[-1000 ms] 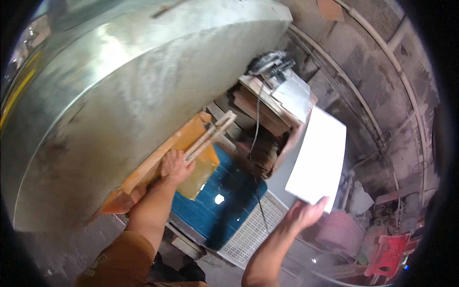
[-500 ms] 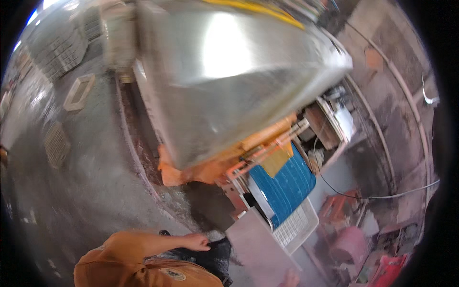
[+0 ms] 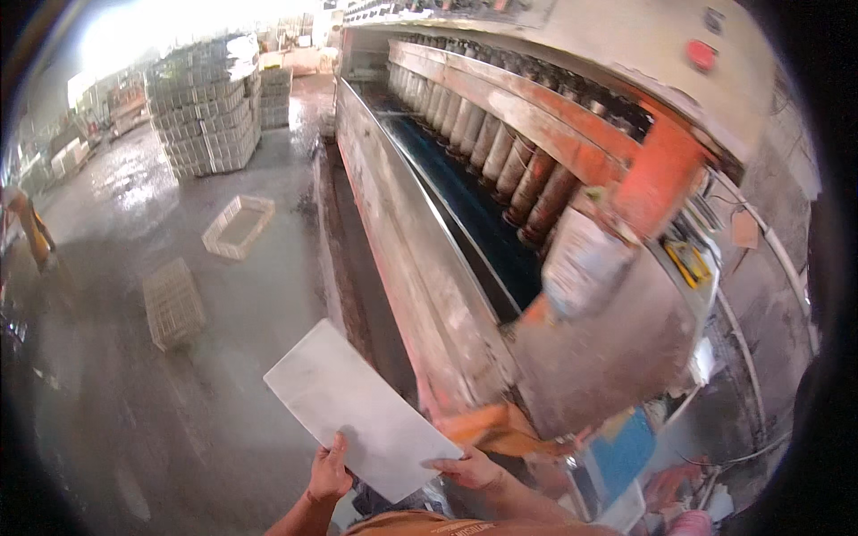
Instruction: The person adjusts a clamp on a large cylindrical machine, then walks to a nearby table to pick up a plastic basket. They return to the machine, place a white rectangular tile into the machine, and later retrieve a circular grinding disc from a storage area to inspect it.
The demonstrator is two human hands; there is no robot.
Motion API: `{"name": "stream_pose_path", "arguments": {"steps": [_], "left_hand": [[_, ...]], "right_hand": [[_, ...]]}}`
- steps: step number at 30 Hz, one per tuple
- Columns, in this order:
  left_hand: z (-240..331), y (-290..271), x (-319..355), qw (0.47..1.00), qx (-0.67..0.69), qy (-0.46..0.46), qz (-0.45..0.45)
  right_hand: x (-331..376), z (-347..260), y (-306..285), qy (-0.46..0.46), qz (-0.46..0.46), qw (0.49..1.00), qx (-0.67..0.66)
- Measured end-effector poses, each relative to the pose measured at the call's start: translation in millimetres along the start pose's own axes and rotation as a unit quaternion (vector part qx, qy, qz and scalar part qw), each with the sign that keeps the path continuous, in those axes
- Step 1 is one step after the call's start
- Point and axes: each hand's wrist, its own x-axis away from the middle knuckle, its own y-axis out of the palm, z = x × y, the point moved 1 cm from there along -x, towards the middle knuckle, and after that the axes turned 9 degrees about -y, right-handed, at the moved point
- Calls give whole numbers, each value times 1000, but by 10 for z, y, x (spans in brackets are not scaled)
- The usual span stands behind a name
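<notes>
A thin, pale rectangular slab point(image 3: 362, 406) is held tilted in front of my body. My left hand point(image 3: 328, 472) grips its near left edge, with the thumb on the top face. At the slab's right corner, my right hand point(image 3: 466, 468) has its fingers closed on the edge. The undersides of both grips are hidden. Just beyond the slab runs the long metal side wall point(image 3: 429, 286) of a machine, with a dark blue belt point(image 3: 447, 201) and a row of upright cylinders point(image 3: 496, 147) inside.
Two plastic crates point(image 3: 172, 304) lie on the wet floor at left, with stacked crates point(image 3: 204, 121) behind. A person point(image 3: 34, 234) is at the far left edge. A blue belt end point(image 3: 623, 454) sits at lower right. A red button point(image 3: 701, 55) shows on the machine's housing.
The slab has come away from beside the blue belt end and swung left in front of me. My left hand, off it before, now grips it too. My view has turned toward the machine's length.
</notes>
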Motion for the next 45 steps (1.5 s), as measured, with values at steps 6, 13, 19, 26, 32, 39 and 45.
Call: {"name": "stream_pose_path", "arguments": {"steps": [6,13,19,26,32,39,45], "left_hand": [[459,-788,-1697,955,185,-229,-40],[-168,-2373,-3144,971,118,-167,123],[-1401,-3651,-3209,806,188,-442,347],[-1919,-4611,-5634,804,275,-398,345],[-699,-4390,-9521,945,13,-312,95],[-941,-4299,-11547,960,18,-275,-39],[-2095,-5091,-11571,797,-11,-574,187]], "right_hand": [[-2240,152,-408,138,-243,958,61],[-4787,-151,1018,-35,-186,975,112],[-6771,-398,149,-23,-102,856,506],[-7493,-658,-1107,149,100,689,702],[-7558,-481,-1588,363,186,695,593],[-9733,-499,-1975,274,189,762,556],[-12789,-2497,-1862,115,135,765,619]]}}
